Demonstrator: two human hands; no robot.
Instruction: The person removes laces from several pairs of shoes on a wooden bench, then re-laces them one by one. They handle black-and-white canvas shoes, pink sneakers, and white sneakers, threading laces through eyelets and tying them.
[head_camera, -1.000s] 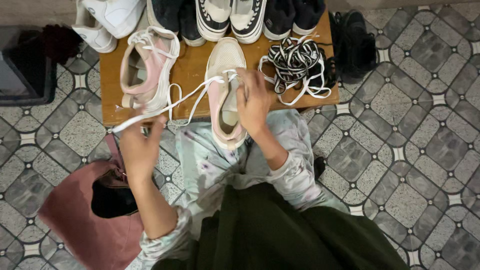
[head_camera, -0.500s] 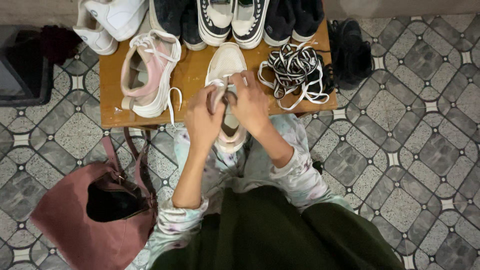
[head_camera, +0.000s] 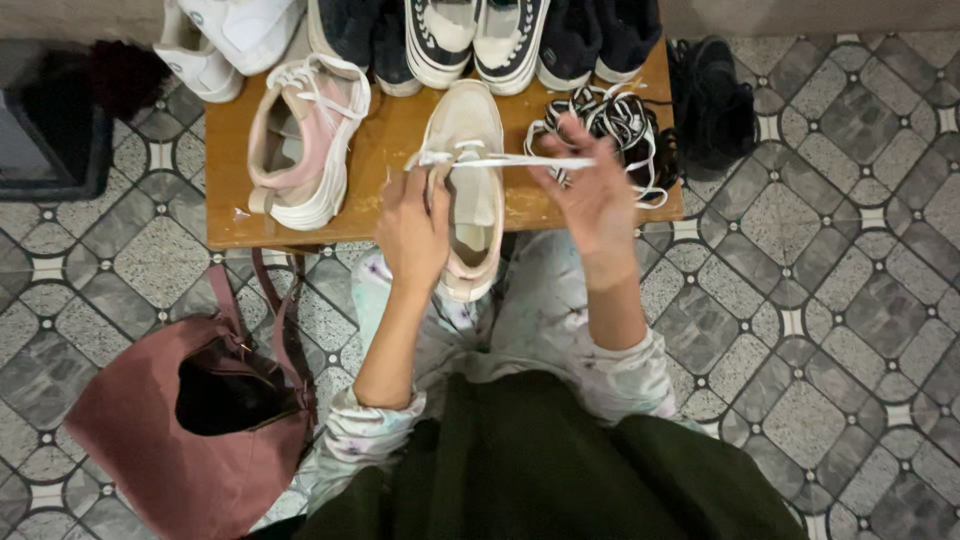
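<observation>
With our left hand (head_camera: 415, 228) closed on the cream sneaker (head_camera: 466, 180) at the bench (head_camera: 380, 150) edge, we keep the white lace (head_camera: 520, 160), pinched in our right hand (head_camera: 590, 195), flat and taut.

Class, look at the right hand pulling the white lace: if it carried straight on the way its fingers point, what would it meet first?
Probably the heap of black-and-white laces on the wooden bench, just beyond the right hand; height above the heap is unclear.
</observation>
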